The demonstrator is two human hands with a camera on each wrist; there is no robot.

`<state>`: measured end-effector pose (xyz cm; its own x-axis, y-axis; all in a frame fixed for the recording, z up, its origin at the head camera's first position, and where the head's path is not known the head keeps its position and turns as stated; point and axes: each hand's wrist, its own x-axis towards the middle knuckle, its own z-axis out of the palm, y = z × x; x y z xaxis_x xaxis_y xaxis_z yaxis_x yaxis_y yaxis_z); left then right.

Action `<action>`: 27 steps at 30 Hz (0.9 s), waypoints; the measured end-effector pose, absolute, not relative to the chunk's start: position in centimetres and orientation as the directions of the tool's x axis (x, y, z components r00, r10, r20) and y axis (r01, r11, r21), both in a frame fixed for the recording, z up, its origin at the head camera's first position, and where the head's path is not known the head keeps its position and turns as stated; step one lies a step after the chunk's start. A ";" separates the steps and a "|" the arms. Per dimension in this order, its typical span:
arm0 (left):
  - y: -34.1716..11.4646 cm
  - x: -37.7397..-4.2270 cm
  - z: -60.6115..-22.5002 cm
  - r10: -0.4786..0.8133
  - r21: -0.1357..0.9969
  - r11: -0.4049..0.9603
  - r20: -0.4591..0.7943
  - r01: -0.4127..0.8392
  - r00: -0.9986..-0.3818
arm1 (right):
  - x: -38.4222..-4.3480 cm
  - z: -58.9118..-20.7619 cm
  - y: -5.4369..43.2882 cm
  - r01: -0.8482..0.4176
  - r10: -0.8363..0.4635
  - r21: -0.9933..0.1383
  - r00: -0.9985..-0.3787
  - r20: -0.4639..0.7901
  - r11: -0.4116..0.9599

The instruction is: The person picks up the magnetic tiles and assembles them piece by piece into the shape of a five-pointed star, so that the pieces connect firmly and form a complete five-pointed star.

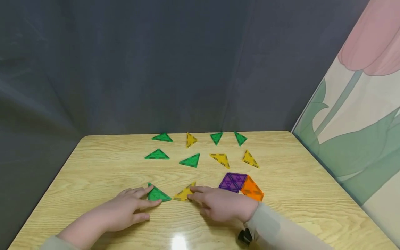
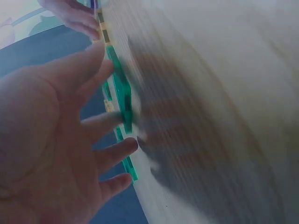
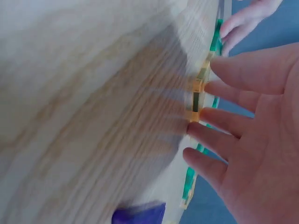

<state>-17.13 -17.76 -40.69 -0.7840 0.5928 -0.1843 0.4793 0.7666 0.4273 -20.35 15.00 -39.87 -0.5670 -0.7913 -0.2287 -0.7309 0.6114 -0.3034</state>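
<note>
While the left hand (image 1: 129, 208), fingers spread, touches a green triangle (image 1: 157, 195), the right hand (image 1: 218, 204), likewise, touches a yellow triangle (image 1: 182, 195).

The left arm (image 1: 85, 220) reaches in from the lower left, the right arm (image 1: 285, 225) from the lower right, its sleeve (image 1: 265, 218) ending at the wrist. The left hand (image 1: 129, 206) is low, fingers (image 1: 148, 205) parted and nearly straight, thumb (image 1: 141, 217) held away. The right hand (image 1: 220, 205) points toward it, fingers outstretched. The two hands are apart.
</note>
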 end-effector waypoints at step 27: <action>-15.9 -18.1 -39.9 0.626 0.327 0.761 -0.140 0.561 -0.767 | -22.6 -41.0 11.1 -0.788 -0.803 -0.158 -0.579 -0.142 0.596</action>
<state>-18.10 -15.91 -39.94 -0.7674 0.6257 -0.1397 0.5608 0.7607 0.3269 -22.62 11.13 -41.05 -0.5789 -0.8030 -0.1419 -0.7876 0.5957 -0.1577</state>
